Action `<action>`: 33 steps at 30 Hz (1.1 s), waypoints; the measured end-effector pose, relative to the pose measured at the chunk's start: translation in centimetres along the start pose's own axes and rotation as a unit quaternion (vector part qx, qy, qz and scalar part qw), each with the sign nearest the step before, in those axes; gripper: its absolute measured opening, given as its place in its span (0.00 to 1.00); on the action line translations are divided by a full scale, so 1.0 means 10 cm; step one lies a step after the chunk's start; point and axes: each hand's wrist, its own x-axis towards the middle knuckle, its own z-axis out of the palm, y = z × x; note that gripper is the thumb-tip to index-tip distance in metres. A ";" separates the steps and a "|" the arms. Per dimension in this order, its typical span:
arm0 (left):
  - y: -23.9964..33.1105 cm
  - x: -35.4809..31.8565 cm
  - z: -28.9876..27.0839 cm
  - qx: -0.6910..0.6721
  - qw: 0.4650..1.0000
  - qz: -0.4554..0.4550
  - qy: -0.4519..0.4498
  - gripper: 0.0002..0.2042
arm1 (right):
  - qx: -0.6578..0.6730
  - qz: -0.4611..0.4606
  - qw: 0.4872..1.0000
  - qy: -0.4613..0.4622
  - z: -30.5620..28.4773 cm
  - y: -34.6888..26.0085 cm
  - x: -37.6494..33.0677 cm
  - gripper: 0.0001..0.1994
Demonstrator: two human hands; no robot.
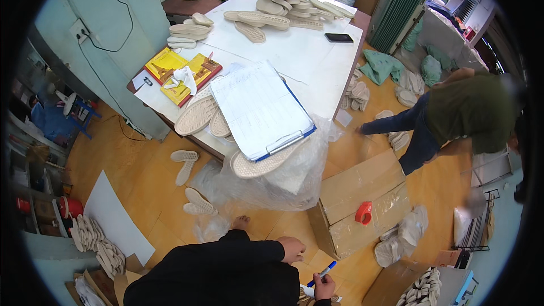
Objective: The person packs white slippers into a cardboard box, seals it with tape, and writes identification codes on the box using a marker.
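Note:
My right hand (324, 288), at the lower edge, is closed round a blue and white marker (325, 271) that points up and to the right. Below it, something white (307, 291) and pale shoe soles show in part, mostly hidden by my black sleeve. Up and to the left of it, my left hand (292, 250) has its fingers curled in. Anything inside those fingers is hidden. A cardboard box (362, 215) lies to the right of my hands, with a roll of red tape (364, 213) on top.
A white-topped table (266, 51) bears shoe soles (283, 8), a clipboard (260, 110), yellow boxes (181, 73) and a phone (339, 38). Clear plastic wrap (272, 190) hangs off its near edge. On the right a person (464, 113) bends over. More soles (185, 165) lie on the floor.

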 end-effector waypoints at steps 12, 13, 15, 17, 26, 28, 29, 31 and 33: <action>-0.12 -0.78 -0.17 -0.072 0.984 0.160 -0.037 0.20 | 0.367 0.050 0.929 0.003 0.76 -1.35 -0.82 0.11; -0.08 -0.81 -0.17 -0.064 0.984 0.163 -0.033 0.20 | 0.373 0.055 0.926 0.013 0.74 -1.34 -0.83 0.12; 0.04 -0.84 -0.14 -0.059 0.986 0.153 -0.034 0.20 | 0.364 0.009 0.931 0.017 0.68 -1.26 -0.81 0.13; 0.22 -0.84 -0.10 -0.052 0.988 0.144 -0.024 0.21 | 0.362 -0.030 0.932 -0.002 0.58 -1.17 -0.77 0.14; 1.29 -0.91 0.19 -0.528 0.786 0.188 -0.261 0.18 | 0.575 -0.370 0.726 -0.068 -1.03 -1.88 -0.71 0.15; 1.20 -1.07 0.22 -0.495 0.798 0.165 -0.302 0.19 | 0.561 -0.466 0.684 -0.015 -1.69 -2.01 -0.63 0.15; 1.09 -1.17 0.22 -0.442 0.853 0.132 -0.244 0.20 | 0.572 -0.484 0.661 0.048 -1.92 -1.97 -0.60 0.15; 0.81 -1.33 0.22 -0.117 0.986 0.115 0.009 0.20 | 0.456 -0.450 0.745 0.183 -2.10 -1.72 -0.50 0.16; 0.49 -1.44 0.19 0.091 0.992 0.052 0.075 0.19 | 0.346 -0.394 0.809 0.265 -1.92 -1.36 -0.42 0.19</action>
